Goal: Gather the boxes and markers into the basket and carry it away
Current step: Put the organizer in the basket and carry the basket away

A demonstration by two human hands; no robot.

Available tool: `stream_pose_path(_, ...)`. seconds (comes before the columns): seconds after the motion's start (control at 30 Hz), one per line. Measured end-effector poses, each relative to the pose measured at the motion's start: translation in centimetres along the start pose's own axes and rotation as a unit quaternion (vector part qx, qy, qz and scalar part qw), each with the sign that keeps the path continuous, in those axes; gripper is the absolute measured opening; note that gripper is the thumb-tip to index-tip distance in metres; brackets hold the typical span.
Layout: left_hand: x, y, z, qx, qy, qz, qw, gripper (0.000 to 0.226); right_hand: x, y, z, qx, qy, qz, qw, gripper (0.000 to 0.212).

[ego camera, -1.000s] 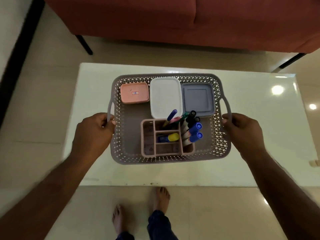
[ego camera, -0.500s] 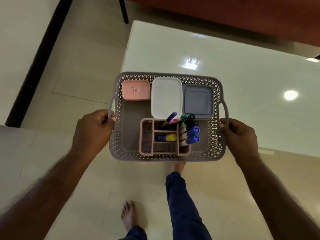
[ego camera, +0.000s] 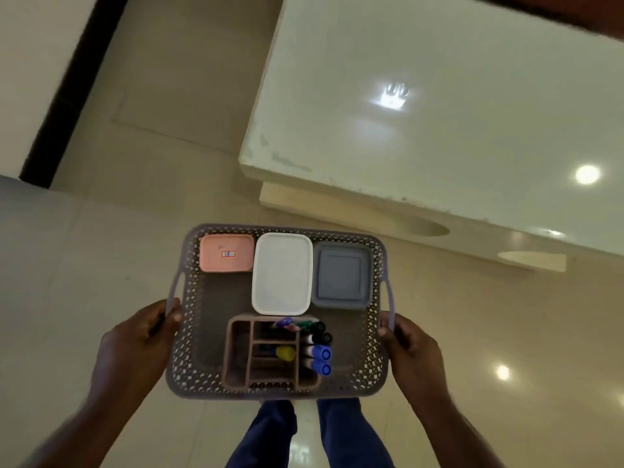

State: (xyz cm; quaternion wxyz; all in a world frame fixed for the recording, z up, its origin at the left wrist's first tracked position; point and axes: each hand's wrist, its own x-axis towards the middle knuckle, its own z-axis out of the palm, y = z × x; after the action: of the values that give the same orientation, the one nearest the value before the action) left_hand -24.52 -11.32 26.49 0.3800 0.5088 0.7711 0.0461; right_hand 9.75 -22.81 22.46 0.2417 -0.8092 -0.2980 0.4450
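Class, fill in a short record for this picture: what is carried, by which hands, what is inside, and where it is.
carried: basket
left hand: grips the left handle
right hand: grips the right handle
boxes: pink box, white box, grey box, in a row along the far side
markers: in the organiser
place: over the floor, clear of the table

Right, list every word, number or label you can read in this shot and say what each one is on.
Small red-bordered sticker on the pink box lid in the basket: it looks like "18", but it is too small and blurred to be sure.
White box lid: no text seen.
Grey box lid: no text seen.
Markers and pink organiser: no print that can be read.
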Motion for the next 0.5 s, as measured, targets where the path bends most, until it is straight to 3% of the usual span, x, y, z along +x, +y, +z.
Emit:
stream_pose_path(0.2,4.6,-6.5,8.3,0.055,-0.013,-0.019,0.998,0.010,4.1,7.4,4.6,-0.005,-0.028,0.044,0.999,0.028)
stream_pose_path(0.5,19.9,-3.0,20.2,0.100,-0.007,0.092,0.991,0.022,19.3,12.1,6.6,-0.012,0.055,0.052,0.997,0.025)
